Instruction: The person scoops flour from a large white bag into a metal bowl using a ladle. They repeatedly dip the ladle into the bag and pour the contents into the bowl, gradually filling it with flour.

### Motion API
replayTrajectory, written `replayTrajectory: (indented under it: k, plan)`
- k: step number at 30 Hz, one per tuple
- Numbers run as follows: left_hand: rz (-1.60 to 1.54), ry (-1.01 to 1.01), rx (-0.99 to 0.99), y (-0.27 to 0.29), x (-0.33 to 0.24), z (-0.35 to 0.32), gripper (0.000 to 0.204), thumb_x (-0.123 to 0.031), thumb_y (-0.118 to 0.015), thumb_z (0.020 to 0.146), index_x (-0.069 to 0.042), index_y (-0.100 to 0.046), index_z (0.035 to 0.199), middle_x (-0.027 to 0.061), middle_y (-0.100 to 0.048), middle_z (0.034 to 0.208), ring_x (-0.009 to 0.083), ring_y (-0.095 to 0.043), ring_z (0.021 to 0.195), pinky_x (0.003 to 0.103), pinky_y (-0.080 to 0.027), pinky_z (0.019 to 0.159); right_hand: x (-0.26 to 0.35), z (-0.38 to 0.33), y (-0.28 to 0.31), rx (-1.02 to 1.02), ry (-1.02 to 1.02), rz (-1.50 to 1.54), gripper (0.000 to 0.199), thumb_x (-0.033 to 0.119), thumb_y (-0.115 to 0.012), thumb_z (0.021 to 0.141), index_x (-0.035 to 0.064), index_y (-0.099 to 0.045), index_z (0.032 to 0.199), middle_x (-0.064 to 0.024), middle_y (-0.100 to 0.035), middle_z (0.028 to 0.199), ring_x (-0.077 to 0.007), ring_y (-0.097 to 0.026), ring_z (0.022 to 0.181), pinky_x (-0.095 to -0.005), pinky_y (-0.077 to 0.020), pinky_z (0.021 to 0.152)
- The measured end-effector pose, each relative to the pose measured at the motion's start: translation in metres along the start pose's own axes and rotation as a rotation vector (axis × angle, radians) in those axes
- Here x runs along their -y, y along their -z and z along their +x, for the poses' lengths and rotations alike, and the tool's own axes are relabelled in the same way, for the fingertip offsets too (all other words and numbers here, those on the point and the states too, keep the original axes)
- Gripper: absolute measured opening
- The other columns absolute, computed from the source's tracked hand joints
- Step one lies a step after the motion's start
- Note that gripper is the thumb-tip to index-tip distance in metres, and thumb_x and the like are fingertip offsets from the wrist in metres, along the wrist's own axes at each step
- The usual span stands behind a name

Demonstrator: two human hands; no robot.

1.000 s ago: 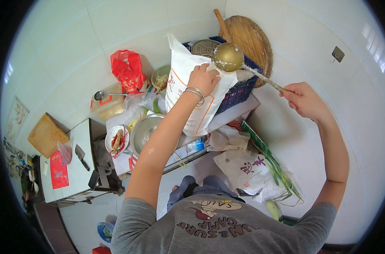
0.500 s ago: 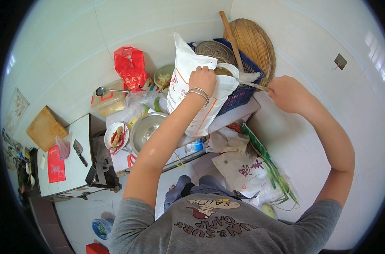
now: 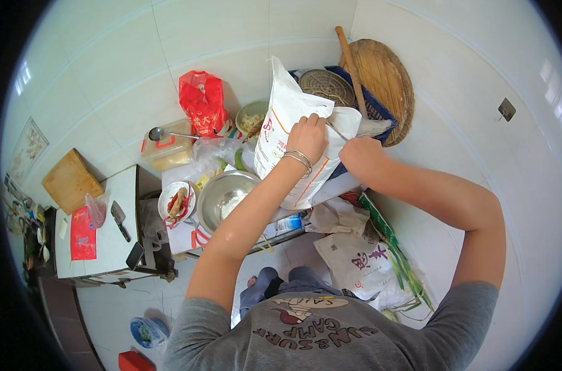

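Note:
A large white flour sack with orange markings stands on the low table. My left hand, with bangles on the wrist, grips the sack's open top edge. My right hand is pushed into the sack's mouth; what it holds is hidden inside. Just left of the sack sits a steel mixing bowl with some white flour in it.
A blue crate with a round woven tray and a wooden stick stands behind the sack. A red bag, a yellow tub with a ladle, a small plate, green leeks and a white cabinet with a cleaver surround the table.
My right hand, which held a ladle raised above the sack, has come down and gone into the sack's mouth. The ladle is no longer visible. My left hand kept its hold.

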State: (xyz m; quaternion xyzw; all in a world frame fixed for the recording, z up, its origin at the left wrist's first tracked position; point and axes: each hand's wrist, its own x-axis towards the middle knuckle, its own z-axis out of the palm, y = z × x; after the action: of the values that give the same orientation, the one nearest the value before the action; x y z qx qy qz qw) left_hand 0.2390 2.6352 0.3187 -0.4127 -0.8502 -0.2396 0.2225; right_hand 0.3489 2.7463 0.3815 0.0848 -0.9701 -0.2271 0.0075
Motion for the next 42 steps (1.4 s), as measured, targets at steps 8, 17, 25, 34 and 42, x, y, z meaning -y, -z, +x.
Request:
replayTrajectory:
  k: [8,17,25,34,42]
  plan:
    - [-0.002,0.02,-0.008,-0.011,0.004,0.001,0.043,-0.013,-0.072,0.062,-0.007,-0.054,0.1,0.0099,-0.054,0.094,0.0263,-0.054,0.086,0.037,-0.045,0.073,-0.031,0.056,0.012,0.314,0.112,0.184,0.01,-0.004,-0.052,0.067,-0.0043,-0.061,0.07,-0.0197,-0.062,0.072,-0.0298,-0.065,0.067,-0.0391,-0.0498,0.051]
    - [-0.019,0.008,0.026,-0.005,-0.001,0.001,0.047,-0.014,-0.071,0.064,-0.008,-0.052,0.107,0.0106,-0.053,0.093,0.0267,-0.054,0.087,0.037,-0.044,0.074,-0.09,0.053,-0.004,0.721,-0.431,1.165,0.015,0.012,-0.056,0.082,-0.0009,-0.062,0.078,0.0017,-0.044,0.051,-0.0052,-0.03,0.036,-0.0214,-0.0223,0.032]
    - [-0.028,0.03,0.045,-0.002,-0.003,0.0,0.049,-0.012,-0.07,0.066,-0.01,-0.051,0.111,0.0121,-0.053,0.096,0.0282,-0.053,0.089,0.038,-0.045,0.076,-0.117,0.016,-0.016,0.759,-0.497,1.628,0.018,0.012,-0.052,0.086,-0.0058,-0.056,0.088,0.0044,-0.042,0.052,0.0,-0.027,0.034,-0.0165,-0.0175,0.029]
    - [-0.164,0.082,0.022,0.017,0.002,-0.004,0.067,-0.022,-0.074,0.064,-0.006,-0.043,0.121,0.0176,-0.052,0.101,0.033,-0.052,0.095,0.039,-0.043,0.083,-0.148,-0.032,0.029,0.664,-0.541,1.671,0.022,0.009,-0.053,0.084,-0.0118,-0.056,0.088,0.0002,-0.04,0.048,-0.0022,-0.026,0.032,-0.0171,-0.019,0.027]
    - [-0.237,0.061,-0.014,0.014,-0.004,0.0,0.07,-0.03,-0.073,0.068,0.0,-0.04,0.122,0.0223,-0.05,0.111,0.0359,-0.049,0.103,0.038,-0.041,0.089,-0.158,-0.062,0.049,0.578,-0.563,1.6,0.021,0.009,-0.053,0.083,-0.0111,-0.057,0.088,-0.001,-0.041,0.048,-0.003,-0.026,0.03,-0.0175,-0.0198,0.026]
